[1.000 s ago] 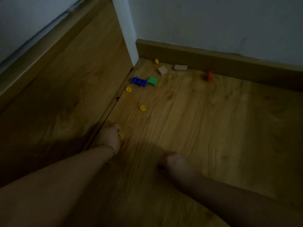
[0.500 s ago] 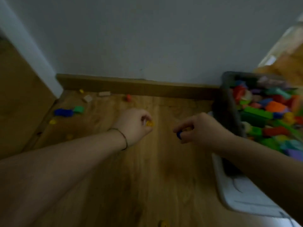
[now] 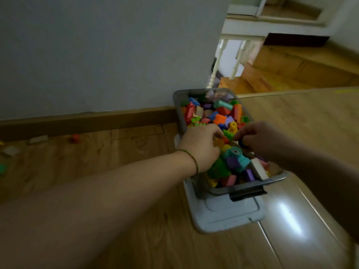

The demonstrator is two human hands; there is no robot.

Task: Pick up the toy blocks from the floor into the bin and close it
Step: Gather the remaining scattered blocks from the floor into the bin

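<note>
Interior corner, dimly lit. A plain grey-white wall (image 3: pixel 97 51) meets a wood-plank floor (image 3: pixel 136 239) along a brown wooden skirting board (image 3: pixel 87 121). At upper right, an opening shows wooden stair treads (image 3: pixel 291 68) and white turned balusters (image 3: pixel 217 63) in brighter light. A bright reflection (image 3: pixel 287 216) lies on the glossy floor at lower right.

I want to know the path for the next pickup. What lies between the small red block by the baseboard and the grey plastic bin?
In the head view, only bare wooden floor lies between the small red block and the grey plastic bin.
</note>
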